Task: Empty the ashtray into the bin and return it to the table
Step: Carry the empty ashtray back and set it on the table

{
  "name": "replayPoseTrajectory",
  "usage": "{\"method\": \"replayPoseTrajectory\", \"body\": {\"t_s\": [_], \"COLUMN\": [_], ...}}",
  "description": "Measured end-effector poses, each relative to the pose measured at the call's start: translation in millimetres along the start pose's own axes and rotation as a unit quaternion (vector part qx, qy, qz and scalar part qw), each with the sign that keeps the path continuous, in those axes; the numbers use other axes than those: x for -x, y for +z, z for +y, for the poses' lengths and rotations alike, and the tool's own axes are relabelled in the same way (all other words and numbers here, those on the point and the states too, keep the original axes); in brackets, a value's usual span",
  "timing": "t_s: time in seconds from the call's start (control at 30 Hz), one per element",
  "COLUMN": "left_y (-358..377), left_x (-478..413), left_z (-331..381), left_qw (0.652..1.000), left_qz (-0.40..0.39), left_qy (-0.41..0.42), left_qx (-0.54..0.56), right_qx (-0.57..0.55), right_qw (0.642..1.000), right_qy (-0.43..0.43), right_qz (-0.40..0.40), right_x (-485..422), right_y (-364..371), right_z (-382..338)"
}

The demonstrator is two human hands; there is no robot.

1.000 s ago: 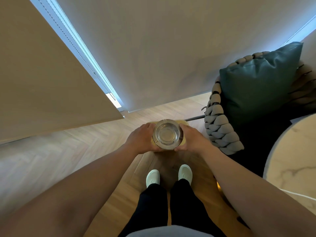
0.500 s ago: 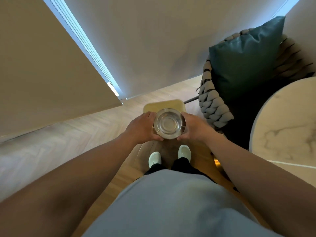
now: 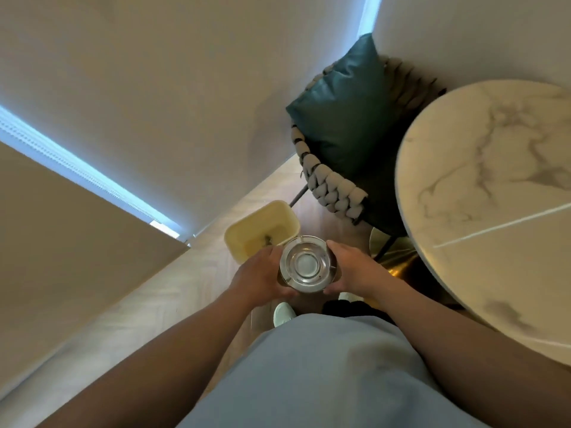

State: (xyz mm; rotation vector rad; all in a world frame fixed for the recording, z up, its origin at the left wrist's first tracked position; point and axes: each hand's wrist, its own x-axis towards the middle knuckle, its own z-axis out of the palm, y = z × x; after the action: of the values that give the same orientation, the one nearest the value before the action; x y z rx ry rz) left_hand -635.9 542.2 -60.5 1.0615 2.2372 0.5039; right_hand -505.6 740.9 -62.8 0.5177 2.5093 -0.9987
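A round clear glass ashtray (image 3: 306, 264) is held upright between both hands in front of my waist; its bowl looks bare. My left hand (image 3: 262, 278) grips its left side and my right hand (image 3: 350, 270) grips its right side. Just beyond and to the left, on the floor, stands a pale yellow bin (image 3: 258, 228) with some dark bits at its bottom. The ashtray overlaps the bin's near right corner in view. The round white marble table (image 3: 494, 211) fills the right side.
A woven grey chair (image 3: 330, 183) with a dark green cushion (image 3: 343, 109) sits between the bin and the table, against the wall. A gold table base (image 3: 398, 257) shows under the table edge. Wooden floor runs along the curtain on the left.
My view has turned to the right, bringing the table much more into sight. The ashtray has come off the bin toward my body, and the bin's inside now shows.
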Motion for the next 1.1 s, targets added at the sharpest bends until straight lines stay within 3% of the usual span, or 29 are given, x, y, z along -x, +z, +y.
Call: {"method": "replayPoseTrajectory", "body": {"t_s": [0.27,0.53,0.83,1.1], "left_y": [21,84,165,188], "left_x": [-40,-47,-27,-38], "left_z": [71,176,272,310], "left_qw": [0.982,0.955,0.937,0.929], "left_qz": [-0.067,-0.144,-0.184,-0.209], "left_qy": [0.135,0.237,0.275,0.278], "left_qx": [-0.112,-0.110,-0.113,-0.127], "right_qx": [-0.052,-0.104,-0.161,-0.169], "right_qw": [0.989,0.966,0.943,0.938], "right_qy": [0.085,0.166,0.209,0.220], "right_qz": [0.110,0.171,0.201,0.209], "right_x": [79,185,290,315], "right_y": [-3,3,14,5], "right_z": [54,130,202,233]}}
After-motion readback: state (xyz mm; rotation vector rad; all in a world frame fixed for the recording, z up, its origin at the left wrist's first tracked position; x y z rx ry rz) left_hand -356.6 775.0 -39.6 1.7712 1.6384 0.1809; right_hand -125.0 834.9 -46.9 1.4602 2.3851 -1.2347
